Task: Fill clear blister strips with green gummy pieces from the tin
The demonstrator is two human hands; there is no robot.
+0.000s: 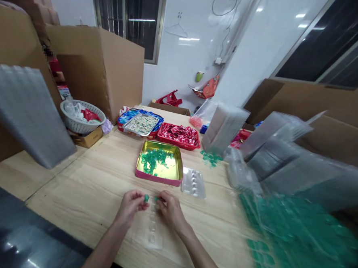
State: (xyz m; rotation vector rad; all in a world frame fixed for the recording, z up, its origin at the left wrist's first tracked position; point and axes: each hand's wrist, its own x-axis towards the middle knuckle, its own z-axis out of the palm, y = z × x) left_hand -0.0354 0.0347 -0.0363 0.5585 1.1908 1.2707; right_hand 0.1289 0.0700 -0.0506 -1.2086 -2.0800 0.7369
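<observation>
Bearings are taken from the clear tray [156, 241], which lies flat on the wooden table [81, 192] before the person, its row of cavities running away toward twelve o'clock.

Left hand [129, 205], at ten to eleven o'clock: thumb and fingertips pinch a green piece [146, 198] over the tray's far end.

Right hand [171, 207], at one to two o'clock: fingers curl inward, with a second green piece [157, 198] at their tips; whether it is pinched or merely touched cannot be told.

At twelve o'clock stands a tin [174, 166], gold inside, holding more green pieces. Just beside it, between one and two, lies a spare tray [191, 184]. Beyond the tin, between twelve and one, sits a red basket [182, 145] of red packets.
</observation>
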